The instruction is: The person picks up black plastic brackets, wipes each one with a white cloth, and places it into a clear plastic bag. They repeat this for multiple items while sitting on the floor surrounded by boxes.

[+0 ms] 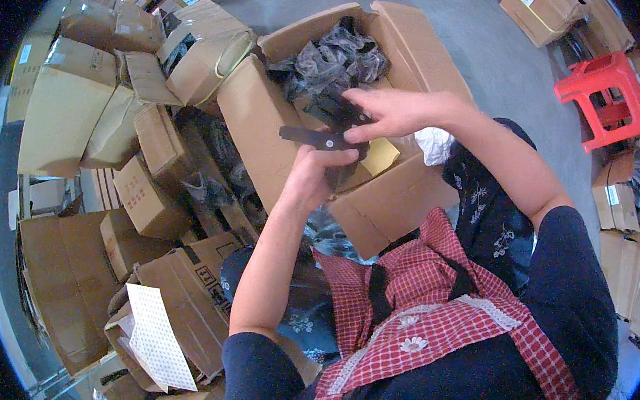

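Closely curled left hand (313,171) round flat black piece (304,136), right hand (393,114) bent, hold unclear, crumpled plastic (344,57)

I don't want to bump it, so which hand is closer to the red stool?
Your right. The right hand, over the open box, is left of the stool; the left hand, gripping a dark piece, is farther left.

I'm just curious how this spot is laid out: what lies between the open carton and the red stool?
In the head view, grey floor lies between the open carton and the red stool.
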Demonstrator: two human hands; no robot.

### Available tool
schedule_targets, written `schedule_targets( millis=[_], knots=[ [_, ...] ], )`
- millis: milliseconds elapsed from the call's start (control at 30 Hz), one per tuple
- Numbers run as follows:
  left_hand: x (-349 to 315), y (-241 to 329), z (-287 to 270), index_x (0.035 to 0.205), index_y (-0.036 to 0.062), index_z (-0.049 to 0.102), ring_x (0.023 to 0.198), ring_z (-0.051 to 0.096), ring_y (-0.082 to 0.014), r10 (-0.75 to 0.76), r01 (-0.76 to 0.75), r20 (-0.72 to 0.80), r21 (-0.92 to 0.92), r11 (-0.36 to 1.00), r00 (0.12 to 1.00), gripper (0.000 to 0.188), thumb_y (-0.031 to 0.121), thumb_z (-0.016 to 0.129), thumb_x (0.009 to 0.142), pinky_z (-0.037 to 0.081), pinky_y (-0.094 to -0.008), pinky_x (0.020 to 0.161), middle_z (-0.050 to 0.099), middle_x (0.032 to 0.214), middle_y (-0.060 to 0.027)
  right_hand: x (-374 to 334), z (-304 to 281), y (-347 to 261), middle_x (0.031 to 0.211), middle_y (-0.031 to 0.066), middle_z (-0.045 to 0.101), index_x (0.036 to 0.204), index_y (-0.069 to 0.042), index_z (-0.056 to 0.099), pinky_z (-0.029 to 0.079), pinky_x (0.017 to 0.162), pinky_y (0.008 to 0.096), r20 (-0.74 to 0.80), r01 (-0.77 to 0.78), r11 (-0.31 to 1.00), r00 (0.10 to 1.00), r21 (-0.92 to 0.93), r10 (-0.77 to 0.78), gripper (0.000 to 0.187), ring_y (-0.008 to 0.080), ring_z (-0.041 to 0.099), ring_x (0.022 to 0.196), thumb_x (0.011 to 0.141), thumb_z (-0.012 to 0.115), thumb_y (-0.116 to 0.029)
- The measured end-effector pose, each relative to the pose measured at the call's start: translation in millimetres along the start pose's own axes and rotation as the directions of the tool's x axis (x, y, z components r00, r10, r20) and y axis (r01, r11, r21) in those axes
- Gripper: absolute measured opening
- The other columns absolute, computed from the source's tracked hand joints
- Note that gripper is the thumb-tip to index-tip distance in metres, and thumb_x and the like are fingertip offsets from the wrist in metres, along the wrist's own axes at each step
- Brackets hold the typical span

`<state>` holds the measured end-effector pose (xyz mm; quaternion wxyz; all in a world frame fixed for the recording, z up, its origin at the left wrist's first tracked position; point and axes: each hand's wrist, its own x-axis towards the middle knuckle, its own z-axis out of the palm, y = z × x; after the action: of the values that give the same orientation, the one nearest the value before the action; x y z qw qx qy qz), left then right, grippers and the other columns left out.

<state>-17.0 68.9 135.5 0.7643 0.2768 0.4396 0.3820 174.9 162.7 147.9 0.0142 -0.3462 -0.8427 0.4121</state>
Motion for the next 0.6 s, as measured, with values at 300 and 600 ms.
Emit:
schedule_targets(
  millis=[300, 600],
  knots=[
    [1.8, -8.0, -8.4, 0.128, 0.0007, 0.046, 0.106, 0.056, -0.0273, 0.127, -0.108, 0.056, -0.26, 0.959, 0.99, 0.067, -0.003, 0.054, 0.062, 0.042, -0.0379, 0.098, 0.059, 0.112, -0.0112, 14.3, 32.0, -1.4, 0.135, 0.0241, 0.047, 0.14, 0.007, 0.028, 0.039, 0.105, 0.0392, -0.045, 0.102, 0.949, 0.995, 0.299, -0.093, 0.096, 0.0294, 0.048, 0.125, 0.074, 0.078, -0.042],
    [3.1, -15.1, -13.1, 0.132, 0.0047, 0.043, 0.111, 0.053, -0.0293, 0.21, -0.172, 0.047, -0.416, 0.893, 0.977, 0.074, 0.0, 0.049, 0.059, 0.039, -0.0406, 0.101, 0.056, 0.119, -0.0132, 22.3, 65.4, -6.3, 0.141, 0.0297, 0.034, 0.143, 0.008, 0.023, 0.03, 0.111, 0.0442, -0.344, 0.028, 0.989, 0.939, 0.149, 0.025, 0.109, 0.041, 0.034, 0.133, 0.067, 0.078, -0.047]
  ],
)
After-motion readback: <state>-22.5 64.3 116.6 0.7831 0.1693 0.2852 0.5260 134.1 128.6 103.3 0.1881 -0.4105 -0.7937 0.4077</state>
